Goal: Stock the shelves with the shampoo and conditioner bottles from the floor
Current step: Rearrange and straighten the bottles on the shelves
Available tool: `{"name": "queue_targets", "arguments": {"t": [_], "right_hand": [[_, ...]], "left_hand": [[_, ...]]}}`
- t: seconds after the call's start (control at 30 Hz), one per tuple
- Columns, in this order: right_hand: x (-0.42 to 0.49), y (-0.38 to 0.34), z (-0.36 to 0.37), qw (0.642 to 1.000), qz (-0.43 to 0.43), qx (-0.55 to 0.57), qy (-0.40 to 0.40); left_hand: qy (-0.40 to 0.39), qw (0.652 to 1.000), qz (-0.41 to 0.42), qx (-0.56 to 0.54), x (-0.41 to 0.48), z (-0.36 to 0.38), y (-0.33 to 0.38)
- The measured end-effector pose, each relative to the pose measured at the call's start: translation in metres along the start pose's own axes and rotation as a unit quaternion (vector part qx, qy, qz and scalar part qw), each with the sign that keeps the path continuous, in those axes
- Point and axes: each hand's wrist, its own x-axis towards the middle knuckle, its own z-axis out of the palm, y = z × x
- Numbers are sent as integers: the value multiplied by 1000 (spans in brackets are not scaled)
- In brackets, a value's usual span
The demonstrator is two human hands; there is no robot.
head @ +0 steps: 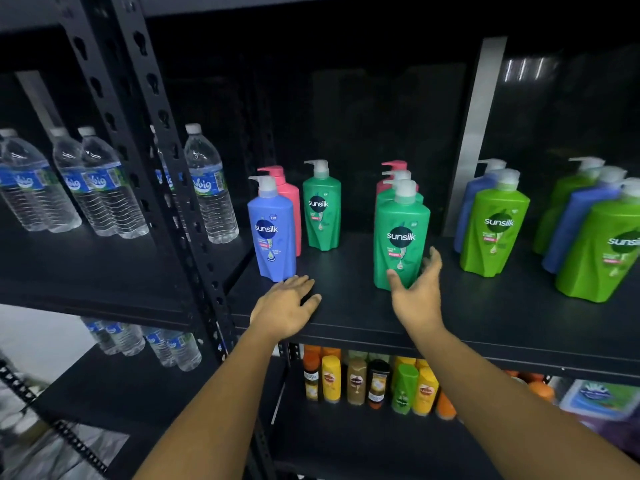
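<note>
Placement looks finished: left hand (285, 306) and right hand (415, 296) spread empty either side of green bottle (401, 237); next, fetch another off floor.

The black shelf (485, 317) carries pump bottles, all upright, in short files running front to back. At its left end a blue bottle (273, 233) stands before a pink bottle (293, 199), with a dark green bottle (322, 209) just beside them. Near the middle a second dark green bottle (401, 237) heads a file of three (the rearmost pink). Rightward, a light green bottle (495, 230) fronts a second blue bottle (467, 209); at the edge another light green bottle (595, 254) fronts two more.
</note>
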Motion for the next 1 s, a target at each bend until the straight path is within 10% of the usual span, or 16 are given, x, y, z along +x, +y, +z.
{"name": "queue_targets", "arguments": {"t": [1.0], "right_hand": [[53, -27, 122, 990, -38, -54, -125]], "left_hand": [[17, 1000, 2, 4, 0, -7, 8]]}}
